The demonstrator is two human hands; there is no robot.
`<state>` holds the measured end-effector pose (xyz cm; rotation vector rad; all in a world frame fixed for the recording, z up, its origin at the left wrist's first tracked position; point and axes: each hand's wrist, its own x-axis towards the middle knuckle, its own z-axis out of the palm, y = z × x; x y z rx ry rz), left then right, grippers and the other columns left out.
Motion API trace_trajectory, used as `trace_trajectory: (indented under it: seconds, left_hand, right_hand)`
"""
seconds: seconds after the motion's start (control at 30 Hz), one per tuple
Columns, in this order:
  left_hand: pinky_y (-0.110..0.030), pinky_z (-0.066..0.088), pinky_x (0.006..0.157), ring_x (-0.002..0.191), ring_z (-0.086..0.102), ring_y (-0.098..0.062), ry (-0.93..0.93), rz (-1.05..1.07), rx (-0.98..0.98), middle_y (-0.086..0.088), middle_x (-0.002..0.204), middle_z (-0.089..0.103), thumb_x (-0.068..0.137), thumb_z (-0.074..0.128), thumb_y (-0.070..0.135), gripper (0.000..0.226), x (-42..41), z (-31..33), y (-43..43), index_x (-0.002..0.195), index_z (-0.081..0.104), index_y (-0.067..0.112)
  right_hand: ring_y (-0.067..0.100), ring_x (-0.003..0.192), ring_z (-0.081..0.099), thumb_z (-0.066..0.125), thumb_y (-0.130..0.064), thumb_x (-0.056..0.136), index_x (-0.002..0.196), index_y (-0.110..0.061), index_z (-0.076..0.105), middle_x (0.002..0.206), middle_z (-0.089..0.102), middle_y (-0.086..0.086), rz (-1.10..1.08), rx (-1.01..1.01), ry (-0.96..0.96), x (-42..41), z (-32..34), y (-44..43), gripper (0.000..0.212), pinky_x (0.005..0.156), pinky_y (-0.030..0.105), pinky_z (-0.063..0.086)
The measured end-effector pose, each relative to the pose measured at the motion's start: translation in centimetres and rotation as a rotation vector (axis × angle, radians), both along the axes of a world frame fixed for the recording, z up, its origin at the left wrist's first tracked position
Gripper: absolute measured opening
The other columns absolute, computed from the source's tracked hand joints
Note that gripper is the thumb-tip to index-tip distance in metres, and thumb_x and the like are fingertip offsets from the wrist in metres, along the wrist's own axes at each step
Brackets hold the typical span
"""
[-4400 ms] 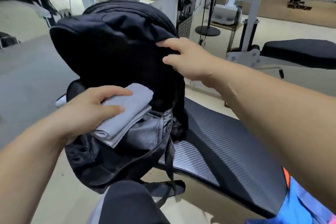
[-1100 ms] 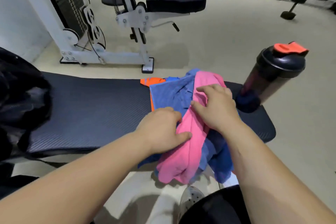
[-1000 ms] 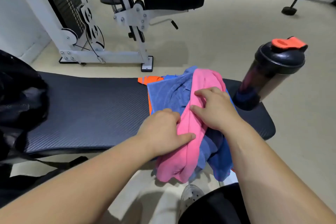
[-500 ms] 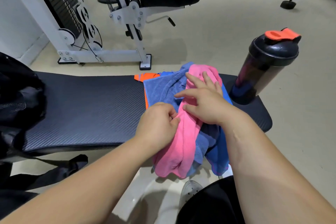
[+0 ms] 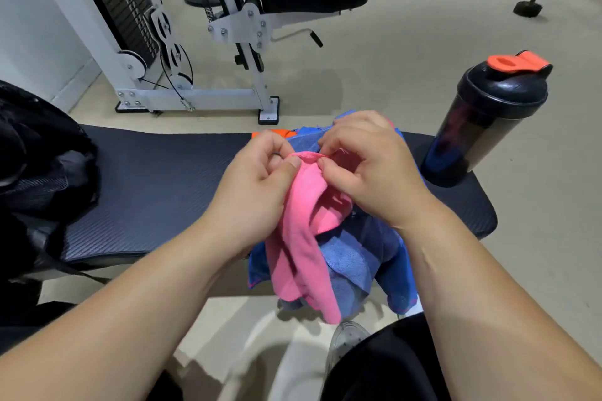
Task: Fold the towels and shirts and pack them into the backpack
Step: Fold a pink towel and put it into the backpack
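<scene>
The pink towel [image 5: 299,247], draped over blue towels [image 5: 351,264] just left of the shaker bottle [image 5: 482,127], is pinched at its top hem by left hand [image 5: 257,179] and right hand [image 5: 368,169], each grip closed thumb-to-finger; soft, light and limp, it is probably best held at the corners.

Gym: weight-stack machine [image 5: 130,10], padded bench [image 5: 156,185].

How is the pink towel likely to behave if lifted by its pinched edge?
Probably floppy: the pink towel hangs in soft folds below where the left hand and right hand pinch its edge. Likely light, since fingertip pinches hold it up. It may drag the blue cloth beneath, as both drape together over the bench edge.
</scene>
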<state>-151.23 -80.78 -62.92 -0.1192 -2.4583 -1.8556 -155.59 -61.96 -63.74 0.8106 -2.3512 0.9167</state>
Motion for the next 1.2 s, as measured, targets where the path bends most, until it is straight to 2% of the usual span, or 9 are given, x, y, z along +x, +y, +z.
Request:
trace_trajectory:
  seconds: [0.1, 0.23, 0.47, 0.67, 0.73, 0.83, 0.93, 1.07, 1.2]
  left_hand:
    - [-0.04, 0.045, 0.061, 0.061, 0.051, -0.017, 0.049, -0.055, -0.124, -0.007, 0.067, 0.063, 0.086, 0.063, 0.038, 0.014, 0.0, 1.6, -1.8, 0.087, 0.064, 0.024]
    - [-0.037, 0.056, 0.085, 0.086, 0.07, -0.008, 0.173, -0.06, -0.253, 0.012, 0.088, 0.076, 0.091, 0.071, 0.029, 0.006, 0.6, 4.3, -4.3, 0.091, 0.077, 0.028]
    - [-0.02, 0.049, 0.067, 0.07, 0.063, 0.0, 0.317, -0.053, -0.335, 0.009, 0.077, 0.073, 0.091, 0.072, 0.018, 0.011, 3.0, 9.4, -7.3, 0.083, 0.076, 0.025]
    - [-0.01, 0.042, 0.064, 0.068, 0.059, 0.003, 0.489, 0.066, -0.461, 0.012, 0.072, 0.069, 0.087, 0.068, 0.017, 0.01, 5.0, 13.4, -8.7, 0.08, 0.074, 0.021]
    - [-0.015, 0.046, 0.065, 0.067, 0.06, 0.001, 0.482, 0.161, -0.474, 0.013, 0.071, 0.069, 0.085, 0.067, 0.014, 0.012, 4.9, 13.2, -9.7, 0.077, 0.074, 0.02]
    - [-0.027, 0.051, 0.067, 0.066, 0.064, -0.011, 0.401, 0.321, -0.514, 0.013, 0.066, 0.066, 0.08, 0.062, 0.015, 0.013, 4.3, 11.6, -11.9, 0.076, 0.073, 0.019]
    - [-0.031, 0.048, 0.072, 0.077, 0.063, -0.022, 0.304, 0.424, -0.635, 0.004, 0.071, 0.067, 0.079, 0.059, 0.018, 0.015, 3.5, 9.1, -14.3, 0.075, 0.073, 0.018]
    - [-0.039, 0.051, 0.079, 0.087, 0.062, -0.033, 0.199, 0.472, -0.717, -0.007, 0.082, 0.07, 0.081, 0.055, 0.02, 0.016, 2.8, 6.3, -15.9, 0.078, 0.071, 0.017]
    - [-0.04, 0.051, 0.079, 0.092, 0.062, -0.036, 0.161, 0.476, -0.776, -0.009, 0.089, 0.072, 0.082, 0.054, 0.023, 0.017, 2.4, 4.9, -16.6, 0.081, 0.07, 0.018]
  right_hand:
    - [0.023, 0.077, 0.055, 0.073, -0.011, 0.078, 0.073, -0.011, 0.067, 0.073, 0.063, -0.001, 0.009, -0.068, 0.074, 0.7, 1.1, -1.8, 0.007, 0.08, 0.04, 0.045]
    - [0.023, 0.08, 0.058, 0.078, -0.012, 0.08, 0.075, -0.011, 0.07, 0.078, 0.065, 0.0, 0.073, -0.135, 0.045, 1.3, 2.8, -3.5, 0.009, 0.082, 0.036, 0.044]
    - [0.015, 0.079, 0.055, 0.077, -0.013, 0.081, 0.076, -0.013, 0.068, 0.075, 0.061, -0.01, 0.118, -0.11, 0.071, 3.6, 7.3, -6.2, 0.01, 0.078, 0.025, 0.042]
    - [0.007, 0.072, 0.061, 0.075, -0.015, 0.083, 0.081, -0.018, 0.068, 0.074, 0.067, -0.008, 0.193, -0.09, -0.173, 4.5, 9.2, -7.0, 0.008, 0.073, 0.023, 0.048]
    - [0.001, 0.068, 0.056, 0.077, -0.017, 0.085, 0.08, -0.021, 0.069, 0.072, 0.066, -0.01, 0.192, -0.027, -0.292, 4.0, 8.1, -6.2, 0.01, 0.069, 0.02, 0.046]
    - [0.003, 0.063, 0.051, 0.08, -0.022, 0.085, 0.074, -0.03, 0.067, 0.065, 0.062, -0.011, 0.115, 0.075, -0.413, 3.6, 5.8, -4.2, 0.019, 0.066, 0.029, 0.044]
    - [0.015, 0.066, 0.057, 0.082, -0.028, 0.082, 0.071, -0.018, 0.069, 0.067, 0.065, -0.003, -0.011, 0.185, -0.469, 3.4, 4.8, -1.9, 0.02, 0.069, 0.036, 0.046]
    - [0.029, 0.067, 0.052, 0.079, -0.049, 0.077, 0.067, -0.007, 0.058, 0.067, 0.058, 0.012, -0.183, 0.53, -0.522, 3.2, 5.0, 1.0, 0.048, 0.066, 0.042, 0.046]
    - [0.017, 0.059, 0.047, 0.078, -0.044, 0.082, 0.064, -0.017, 0.056, 0.061, 0.055, -0.001, -0.231, 0.676, -0.538, 4.0, 6.3, 2.3, 0.04, 0.065, 0.039, 0.044]
